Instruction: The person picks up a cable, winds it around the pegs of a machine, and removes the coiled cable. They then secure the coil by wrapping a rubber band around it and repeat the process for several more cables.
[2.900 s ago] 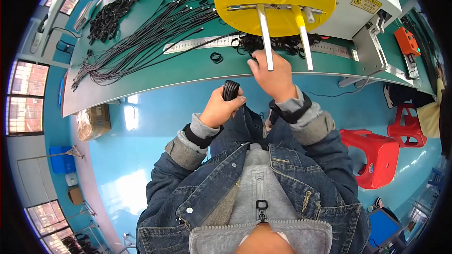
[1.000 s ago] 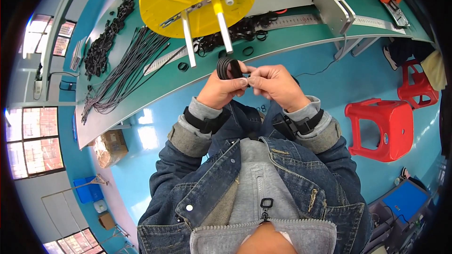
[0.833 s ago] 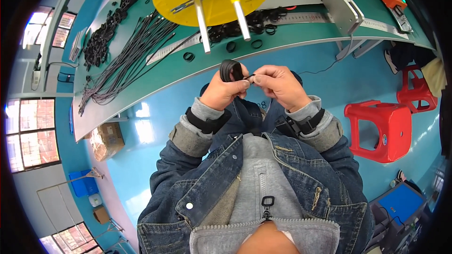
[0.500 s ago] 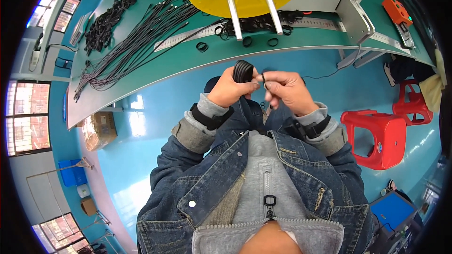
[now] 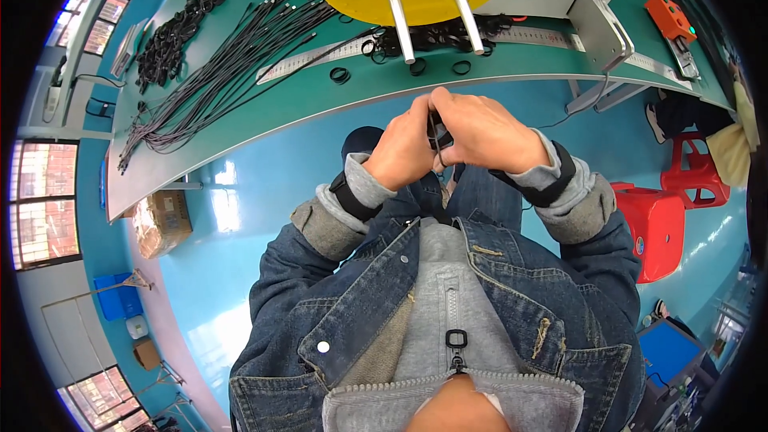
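Observation:
My left hand [image 5: 402, 148] and my right hand [image 5: 484, 134] meet at the fingertips in front of the table's edge. Between them is a coiled black cable [image 5: 437, 130], mostly covered by the fingers, so only a dark strip of it shows. The left hand is closed on the coil. My right fingers are bent over the coil's other side; the small black band they held is now hidden. Above my hands, a yellow disc [image 5: 352, 2] with two pale rods [image 5: 398, 20] overhangs the table.
On the green table [image 5: 232, 108] lie a bundle of black cables [image 5: 212, 76], a heap of black coils [image 5: 172, 40], a ruler strip [image 5: 308, 62] and loose black bands [image 5: 339, 75]. An orange box [image 5: 670, 18] sits at right. Red stools [image 5: 652, 228] stand at right, a cardboard box [image 5: 162, 222] at left.
My right hand has moved left and up against the left hand and now covers most of the coil. The coil and the black band showed plainly before.

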The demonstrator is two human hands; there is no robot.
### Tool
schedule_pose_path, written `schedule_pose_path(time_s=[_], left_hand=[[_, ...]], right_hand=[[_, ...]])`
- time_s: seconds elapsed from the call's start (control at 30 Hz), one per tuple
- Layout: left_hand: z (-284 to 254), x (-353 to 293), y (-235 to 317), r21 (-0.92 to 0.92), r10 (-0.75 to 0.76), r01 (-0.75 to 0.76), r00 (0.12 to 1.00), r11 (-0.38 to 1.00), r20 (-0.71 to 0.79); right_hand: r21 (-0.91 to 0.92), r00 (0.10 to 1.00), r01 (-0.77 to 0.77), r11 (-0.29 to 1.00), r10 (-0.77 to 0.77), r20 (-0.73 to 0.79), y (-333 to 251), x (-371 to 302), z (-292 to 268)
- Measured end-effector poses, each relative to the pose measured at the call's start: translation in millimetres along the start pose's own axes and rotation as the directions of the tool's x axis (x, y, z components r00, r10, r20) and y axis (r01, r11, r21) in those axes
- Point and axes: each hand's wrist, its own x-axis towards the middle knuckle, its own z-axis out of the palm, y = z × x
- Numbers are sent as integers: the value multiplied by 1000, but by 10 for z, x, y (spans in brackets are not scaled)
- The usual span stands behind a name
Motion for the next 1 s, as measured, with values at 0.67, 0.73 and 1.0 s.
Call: schedule_pose_path(time_s=[0.67,0.73,1.0], left_hand=[[213,-115,-152,-462,98,-57,993,885,67],[206,-95,-184,-411,112,-72,991,909,74],[132,-101,-450,-673,22,120,980,730,198]], right_hand=[[-112,935,-94,989,49,-351,-189,-25,245],[-105,932,-97,990,53,-358,-190,-10,310],[213,905,-147,966,218,-364,-77,69,407]])
